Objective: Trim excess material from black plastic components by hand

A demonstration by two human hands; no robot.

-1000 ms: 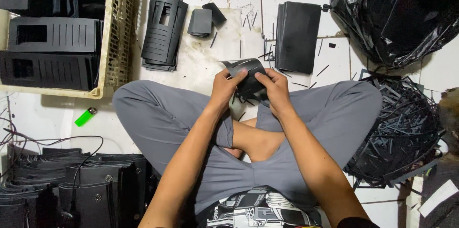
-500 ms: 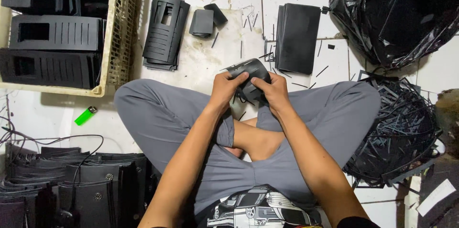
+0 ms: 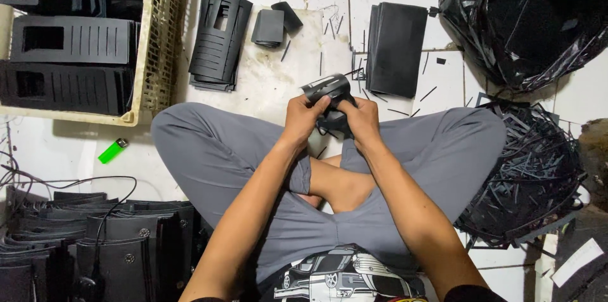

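Both hands meet above the crossed legs in grey trousers (image 3: 215,156). The left hand (image 3: 303,115) and right hand (image 3: 362,121) are clamped together on one curved black plastic part (image 3: 327,90), which sticks up just beyond the fingertips. Past the grip lie a stack of slotted black panels (image 3: 218,39) to its left and flat black sheets (image 3: 396,49) to its right. Far left of the grip sits a green lighter (image 3: 113,150); a yellow crate (image 3: 158,42) stands beyond it.
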